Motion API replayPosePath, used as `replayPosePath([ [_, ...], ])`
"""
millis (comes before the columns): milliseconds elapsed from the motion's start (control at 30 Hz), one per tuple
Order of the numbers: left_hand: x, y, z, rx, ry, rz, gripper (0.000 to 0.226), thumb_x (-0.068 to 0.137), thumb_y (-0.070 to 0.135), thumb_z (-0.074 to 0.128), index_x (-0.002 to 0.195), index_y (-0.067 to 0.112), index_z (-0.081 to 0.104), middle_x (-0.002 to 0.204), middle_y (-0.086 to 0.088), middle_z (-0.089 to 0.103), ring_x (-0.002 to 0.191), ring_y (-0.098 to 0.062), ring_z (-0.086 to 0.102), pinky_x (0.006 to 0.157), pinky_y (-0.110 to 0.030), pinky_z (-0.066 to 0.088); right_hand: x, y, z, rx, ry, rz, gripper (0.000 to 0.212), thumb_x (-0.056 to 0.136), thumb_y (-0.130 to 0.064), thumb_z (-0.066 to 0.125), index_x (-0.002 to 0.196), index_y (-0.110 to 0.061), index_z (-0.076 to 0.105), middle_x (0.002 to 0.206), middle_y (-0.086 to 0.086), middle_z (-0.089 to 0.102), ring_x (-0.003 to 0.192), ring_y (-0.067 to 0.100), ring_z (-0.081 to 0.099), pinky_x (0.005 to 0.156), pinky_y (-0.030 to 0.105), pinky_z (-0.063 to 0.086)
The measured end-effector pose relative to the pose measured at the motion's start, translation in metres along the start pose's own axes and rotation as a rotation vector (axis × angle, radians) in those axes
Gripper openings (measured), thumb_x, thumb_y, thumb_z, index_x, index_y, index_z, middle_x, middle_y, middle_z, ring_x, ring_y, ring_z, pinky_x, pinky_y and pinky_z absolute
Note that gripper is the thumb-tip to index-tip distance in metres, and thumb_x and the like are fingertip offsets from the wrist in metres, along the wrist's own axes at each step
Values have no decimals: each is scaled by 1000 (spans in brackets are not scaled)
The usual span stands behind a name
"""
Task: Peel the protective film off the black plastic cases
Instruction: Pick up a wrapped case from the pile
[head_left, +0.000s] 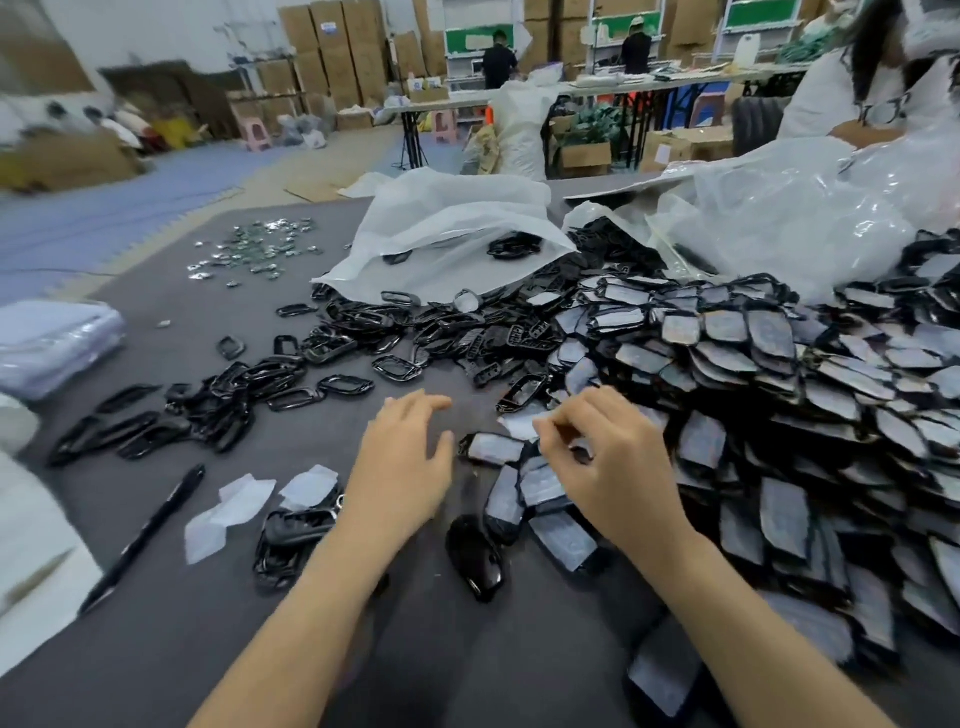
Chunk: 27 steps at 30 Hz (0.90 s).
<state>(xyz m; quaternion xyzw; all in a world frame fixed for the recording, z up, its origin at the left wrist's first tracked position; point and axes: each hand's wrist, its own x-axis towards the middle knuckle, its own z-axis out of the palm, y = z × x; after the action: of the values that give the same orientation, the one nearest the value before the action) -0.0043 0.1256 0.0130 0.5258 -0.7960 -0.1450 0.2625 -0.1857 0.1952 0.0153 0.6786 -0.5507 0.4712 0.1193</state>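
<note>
A large heap of black plastic cases with grey film (779, 374) covers the right half of the grey table (156, 649). My right hand (602, 462) hovers over several filmed cases at the heap's near edge, fingers curled; whether it pinches anything is hidden. My left hand (402, 467) is above the table with fingers spread and holds nothing. One filmed case (496, 448) lies between my hands. A glossy black case without film (475, 556) lies just below them. Peeled film pieces (234, 509) lie to the left.
Black frame parts (208, 410) are scattered across the left middle. A black pen (145, 535) lies at the near left. White plastic bags (447, 228) sit behind the heap. Small shiny metal parts (254, 249) lie far left. A person in white (857, 88) is at the far right.
</note>
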Motion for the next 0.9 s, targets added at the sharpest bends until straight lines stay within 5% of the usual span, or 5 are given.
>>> replayPosePath([
  [267,73,-97,-28,322,-143,-155,50,93,3,52,141,14,48,149,-15,39,137,-33,37,113,-39,31,-8,13,-2,25,-9,46,23,86,-10,65,65,-5,57,61,0,52,57,18,48,51,33,44],
  [500,96,-104,-15,581,14,-36,22,96,21,54,115,12,63,112,-12,62,107,-35,55,87,-47,44,-10,21,-6,69,25,134,27,89,-19,58,64,-7,57,56,0,52,51,18,50,48,39,44],
  [667,100,-75,-10,176,260,-1,38,94,0,46,129,15,51,100,-17,65,90,-37,61,84,-49,47,-9,20,-7,97,23,157,29,89,-22,58,64,-9,57,54,-3,51,50,16,50,47,35,43],
  [800,110,-31,15,82,121,121,47,81,-16,43,103,17,69,102,-7,62,98,-29,60,97,-46,42,-10,18,-7,113,9,170,28,89,-22,59,64,-8,59,53,-3,53,48,17,51,47,36,44],
  [900,117,-5,35,142,13,65,32,92,6,46,109,18,71,120,-3,61,115,-27,54,112,-53,25,-10,18,-8,130,-6,180,28,89,-23,58,65,-9,59,53,-3,53,47,16,51,46,37,44],
])
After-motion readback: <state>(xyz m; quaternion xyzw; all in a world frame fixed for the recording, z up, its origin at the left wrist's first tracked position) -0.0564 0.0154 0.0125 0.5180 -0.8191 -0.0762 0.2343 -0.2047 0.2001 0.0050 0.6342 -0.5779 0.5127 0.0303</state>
